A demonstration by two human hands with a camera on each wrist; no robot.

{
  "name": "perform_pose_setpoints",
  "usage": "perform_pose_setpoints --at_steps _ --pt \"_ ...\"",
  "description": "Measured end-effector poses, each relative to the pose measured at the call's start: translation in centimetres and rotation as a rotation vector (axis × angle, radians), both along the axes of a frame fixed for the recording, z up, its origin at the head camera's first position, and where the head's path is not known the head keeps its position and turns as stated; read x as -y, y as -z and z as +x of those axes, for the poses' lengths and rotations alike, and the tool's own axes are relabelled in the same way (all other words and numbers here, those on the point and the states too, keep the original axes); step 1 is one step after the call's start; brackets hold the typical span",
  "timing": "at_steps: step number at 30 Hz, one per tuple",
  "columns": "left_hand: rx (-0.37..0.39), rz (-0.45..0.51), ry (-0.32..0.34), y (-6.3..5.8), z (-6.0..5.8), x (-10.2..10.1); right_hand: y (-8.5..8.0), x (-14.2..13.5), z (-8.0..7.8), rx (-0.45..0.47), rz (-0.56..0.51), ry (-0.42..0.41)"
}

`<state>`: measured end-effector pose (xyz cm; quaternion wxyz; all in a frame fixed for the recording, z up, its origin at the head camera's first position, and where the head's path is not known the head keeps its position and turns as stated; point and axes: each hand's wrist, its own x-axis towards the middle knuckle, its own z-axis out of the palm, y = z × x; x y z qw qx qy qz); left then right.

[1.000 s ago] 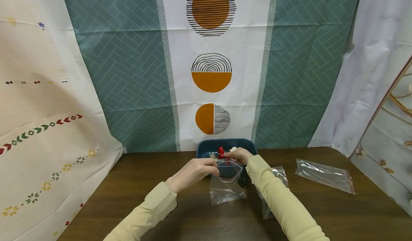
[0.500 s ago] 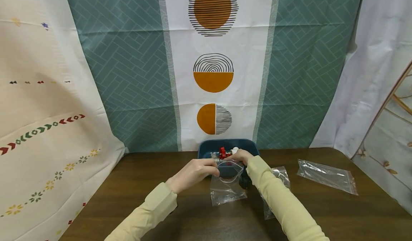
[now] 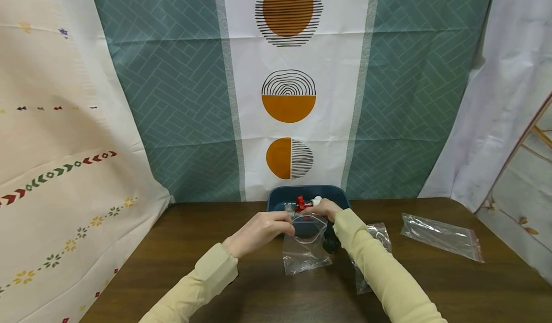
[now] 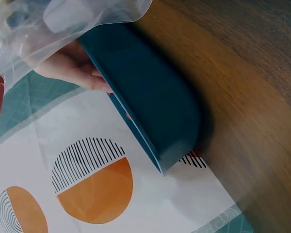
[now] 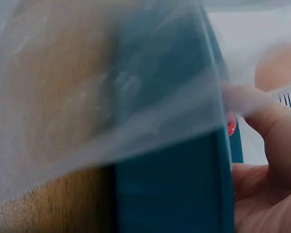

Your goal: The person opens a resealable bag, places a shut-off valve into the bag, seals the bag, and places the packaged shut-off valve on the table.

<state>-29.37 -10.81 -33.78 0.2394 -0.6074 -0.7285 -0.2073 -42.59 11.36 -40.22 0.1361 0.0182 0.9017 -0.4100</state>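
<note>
In the head view my left hand (image 3: pixel 264 229) pinches the edge of a clear zip bag (image 3: pixel 304 258), whose mouth gapes open near the bin. The bag hangs in front of a dark blue bin (image 3: pixel 280 191). My right hand (image 3: pixel 325 209) reaches over the bin's near side, fingers down among the contents. Beside those fingers lie a red piece (image 3: pixel 300 202) and a white piece (image 3: pixel 316 200). From the right wrist, a bit of red (image 5: pixel 231 124) shows past the rim, behind the blurred bag film (image 5: pixel 136 121). I cannot tell whether my right fingers hold anything.
On the brown wooden table (image 3: pixel 181 246), a flat clear bag (image 3: pixel 442 236) lies at the right. Another clear bag (image 3: pixel 379 236) lies partly under my right forearm. A patterned curtain (image 3: pixel 289 145) hangs right behind the bin.
The head view has shifted slightly, so the scene sits a little farther right. My right fingers have dipped slightly in the bin, uncovering more of the white piece. The left hand still pinches the bag.
</note>
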Motion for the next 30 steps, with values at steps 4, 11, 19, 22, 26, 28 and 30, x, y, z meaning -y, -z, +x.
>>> perform_pose_setpoints --at_steps 4,11,19,22,26,28,30 --pt "-0.013 -0.012 -0.008 0.0 -0.1 0.1 -2.6 0.5 2.9 -0.019 -0.054 0.002" --pt "-0.051 -0.011 -0.015 0.1 -0.1 0.2 -2.8 1.2 3.5 -0.014 -0.292 0.027" --pt "-0.021 -0.002 -0.012 0.1 0.1 0.3 -3.1 1.8 3.7 -0.056 -0.260 0.031" --pt "-0.035 -0.007 -0.015 0.2 0.1 0.4 -2.9 1.9 3.6 -0.068 -0.259 0.019" --pt "-0.049 -0.013 -0.015 0.3 0.0 0.5 -2.5 1.9 3.5 -0.090 -0.289 -0.019" --pt "-0.049 -0.014 -0.016 0.3 0.0 0.6 -2.4 1.9 3.5 -0.109 -0.301 -0.028" --pt "-0.048 -0.013 -0.019 0.3 0.0 0.6 -2.5 2.0 3.6 -0.125 -0.304 -0.028"
